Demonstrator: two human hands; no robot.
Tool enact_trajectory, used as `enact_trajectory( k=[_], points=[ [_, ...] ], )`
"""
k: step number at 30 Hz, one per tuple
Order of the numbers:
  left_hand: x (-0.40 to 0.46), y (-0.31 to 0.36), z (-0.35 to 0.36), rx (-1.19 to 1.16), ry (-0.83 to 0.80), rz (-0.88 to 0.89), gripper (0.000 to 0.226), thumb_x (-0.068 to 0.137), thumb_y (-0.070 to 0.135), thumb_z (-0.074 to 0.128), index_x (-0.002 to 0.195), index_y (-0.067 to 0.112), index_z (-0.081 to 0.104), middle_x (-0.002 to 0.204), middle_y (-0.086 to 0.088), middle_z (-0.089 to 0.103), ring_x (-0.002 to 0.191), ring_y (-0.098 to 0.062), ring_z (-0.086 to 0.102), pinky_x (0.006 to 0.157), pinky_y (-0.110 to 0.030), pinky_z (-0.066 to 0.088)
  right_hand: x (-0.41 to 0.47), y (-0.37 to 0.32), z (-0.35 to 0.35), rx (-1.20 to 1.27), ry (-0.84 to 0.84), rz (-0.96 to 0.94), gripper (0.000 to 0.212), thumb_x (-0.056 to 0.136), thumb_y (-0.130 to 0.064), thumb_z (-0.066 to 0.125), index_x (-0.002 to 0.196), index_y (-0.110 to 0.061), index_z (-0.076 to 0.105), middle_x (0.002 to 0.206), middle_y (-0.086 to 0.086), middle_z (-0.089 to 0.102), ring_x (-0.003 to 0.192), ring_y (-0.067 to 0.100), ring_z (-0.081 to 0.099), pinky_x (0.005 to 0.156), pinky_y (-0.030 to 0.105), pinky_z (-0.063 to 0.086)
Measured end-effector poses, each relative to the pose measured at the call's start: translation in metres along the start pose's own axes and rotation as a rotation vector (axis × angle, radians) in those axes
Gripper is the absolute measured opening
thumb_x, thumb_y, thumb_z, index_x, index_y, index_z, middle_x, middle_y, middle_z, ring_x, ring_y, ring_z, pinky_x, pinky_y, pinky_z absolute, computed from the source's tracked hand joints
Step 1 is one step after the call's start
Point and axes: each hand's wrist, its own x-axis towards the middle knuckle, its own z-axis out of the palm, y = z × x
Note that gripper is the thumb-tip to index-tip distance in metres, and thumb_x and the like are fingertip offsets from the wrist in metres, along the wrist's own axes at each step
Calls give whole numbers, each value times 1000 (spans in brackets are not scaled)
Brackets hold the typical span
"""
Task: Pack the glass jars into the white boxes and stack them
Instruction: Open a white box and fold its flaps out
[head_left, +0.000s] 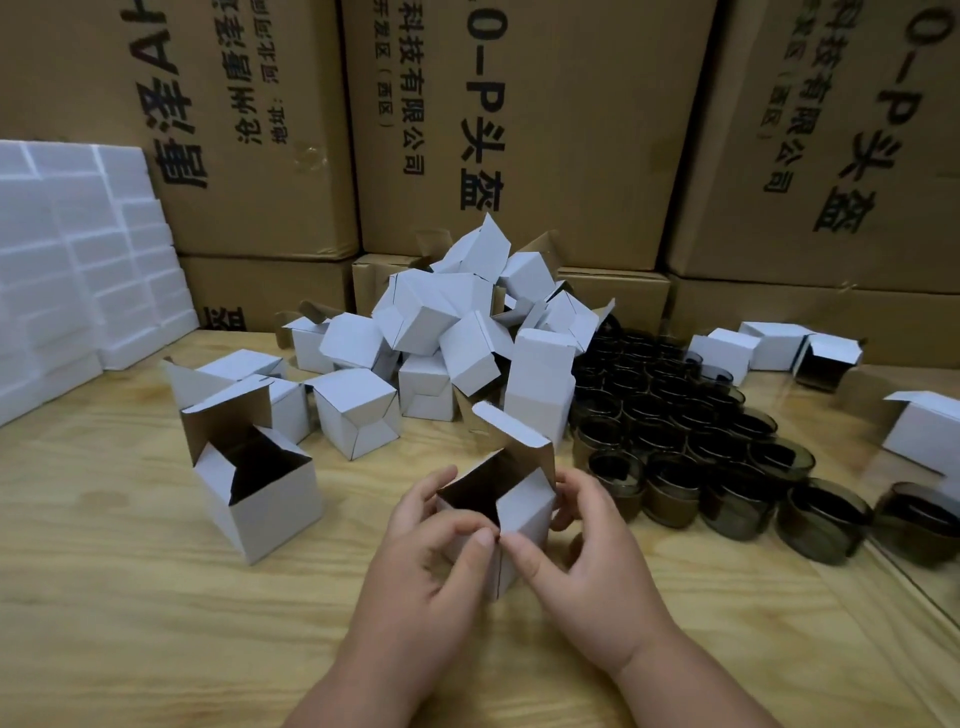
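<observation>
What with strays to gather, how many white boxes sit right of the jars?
4. Three line up behind the jars: the left box, the middle box, the open box on its side. The fourth box is at the right edge. Others may be out of view.

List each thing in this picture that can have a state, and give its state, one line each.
Held white box: upright on the table, top open, lid flap raised, no jar visible inside.
Left hand: grips the box's left side.
Right hand: grips the box's right side.
Open box at left: upright, lid up.
Box pile: heaped, tumbled.
Glass jars: grouped upright on the table, unpacked.
</observation>
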Motion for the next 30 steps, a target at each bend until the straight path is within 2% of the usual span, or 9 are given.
enact_trajectory(
  k=[5,8,11,13,16,18,20,24,30],
  points=[
    [5,-4,2,36,216,-64,17,89,26,73,83,42,76,117,30,54,111,6,55,79,-23,48,2,0,1,-48,-48,-55,58,79,-72,60,132,-65,40,130,-34,48,105,1,55,81,12,44],
    [9,-2,1,60,244,-57,33,86,27,76,103,54,68,117,30,53,108,0,56,76,-20,42,3,0,-1,-72,-86,-66,67,82,-72,57,145,-53,41,137,-32,44,104,0,53,81,10,43],
    [11,-3,2,13,218,-65,57,85,24,75,123,61,56,121,33,53,109,1,56,81,-20,44,2,-1,-2,-94,-100,-46,69,80,-76,51,145,-56,37,145,-39,31,108,-6,51,86,10,44],
    [11,-5,4,-48,177,-88,61,88,20,72,124,66,54,126,23,58,111,-7,60,85,-23,48,1,-3,-4,-121,-74,-31,68,82,-77,43,146,-55,37,147,-40,26,106,-6,51,86,14,46],
    [11,-10,8,-90,110,-136,66,94,17,65,123,74,48,120,-9,65,110,-27,61,81,-20,45,2,-1,-7,-182,76,30,63,90,-66,41,148,-42,47,149,-28,32,99,1,57,84,24,51],
    [11,-11,9,-80,111,-144,66,95,18,64,123,75,46,119,-11,65,111,-28,60,79,-20,44,5,2,-10,-268,150,111,57,95,-53,48,149,-38,45,150,-24,33,97,6,60,83,34,55],
    [11,-10,9,-80,131,-137,63,93,20,66,123,73,47,118,-4,66,111,-27,61,84,-26,48,8,5,-12,-319,148,191,55,97,-47,52,150,-37,42,146,-26,32,91,7,61,78,34,55],
    [11,-5,7,-35,224,-110,53,85,31,74,117,66,52,123,30,58,117,0,58,97,-35,52,10,13,-13,-302,139,165,48,96,-41,58,143,-34,48,125,-29,43,96,1,54,74,19,47],
    [15,-7,2,29,257,9,48,74,37,82,105,59,53,126,41,45,127,11,45,94,-24,44,9,11,-12,-247,133,57,31,95,-23,64,125,-32,64,109,-32,49,96,-8,52,67,6,42]
  ],
)
